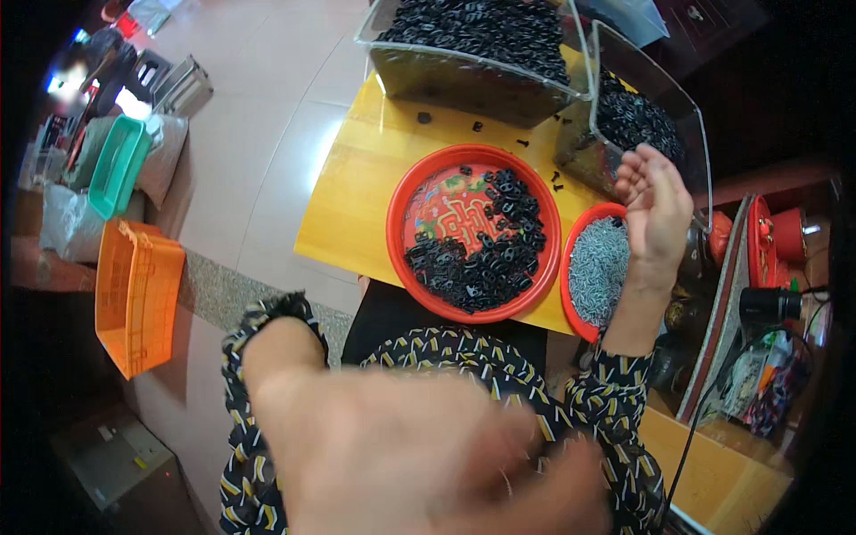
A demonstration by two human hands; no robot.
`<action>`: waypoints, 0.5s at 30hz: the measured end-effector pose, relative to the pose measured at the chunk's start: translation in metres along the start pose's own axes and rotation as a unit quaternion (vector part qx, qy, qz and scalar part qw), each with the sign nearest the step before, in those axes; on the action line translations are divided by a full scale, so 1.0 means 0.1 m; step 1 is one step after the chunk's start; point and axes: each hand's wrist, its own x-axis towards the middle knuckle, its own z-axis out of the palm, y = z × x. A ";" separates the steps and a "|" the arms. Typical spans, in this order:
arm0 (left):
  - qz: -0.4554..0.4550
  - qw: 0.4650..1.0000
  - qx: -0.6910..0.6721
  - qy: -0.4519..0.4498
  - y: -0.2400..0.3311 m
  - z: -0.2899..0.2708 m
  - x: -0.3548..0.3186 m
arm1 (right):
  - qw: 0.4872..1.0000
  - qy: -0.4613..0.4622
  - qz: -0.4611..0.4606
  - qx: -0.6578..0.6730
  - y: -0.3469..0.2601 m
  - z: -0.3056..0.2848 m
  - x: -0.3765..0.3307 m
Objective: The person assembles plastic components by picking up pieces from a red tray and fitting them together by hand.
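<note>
Your right hand (658,209) hangs by the right side of the red bowl (566,283), fingers half curled and nothing seen in it; whether it touches the rim is unclear. Your left hand (401,446) is so near the camera and so blurred that there is no telling whether it grips anything. The black parts (468,276) lie in the red tray (437,203), heaped toward its near and right sides, and the silvery pins (599,267) fill the bowl just beside it. What could go wrong: the tray seems to reach past the near edge of the table (349,209), so a push down on that lip could tip it and spill parts onto the black cloth (370,316). The bowl sits at the same edge; a catch from your right sleeve (615,374) or wrist could knock it and scatter pins. Loose bits (478,127) beyond the tray could get swept off by a careless reach. The front box (464,80) and side box (584,152) wall off the far side, and the ledge (720,312) crowds your right, so your easiest room for moving is leftward, over the table's left strip and the floor (267,89).
</note>
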 end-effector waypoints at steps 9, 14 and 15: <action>-0.043 0.979 -0.043 -0.196 0.12 -0.60 0.18 | 0.889 -0.191 -0.025 -0.416 0.77 0.26 -0.67; -0.078 0.964 -0.025 -0.252 0.28 -0.62 0.17 | 0.799 -0.304 -0.212 -0.473 1.01 0.55 -0.83; -0.070 0.965 -0.027 -0.250 0.26 -0.63 0.16 | 0.780 -0.325 -0.215 -0.490 1.03 0.56 -0.86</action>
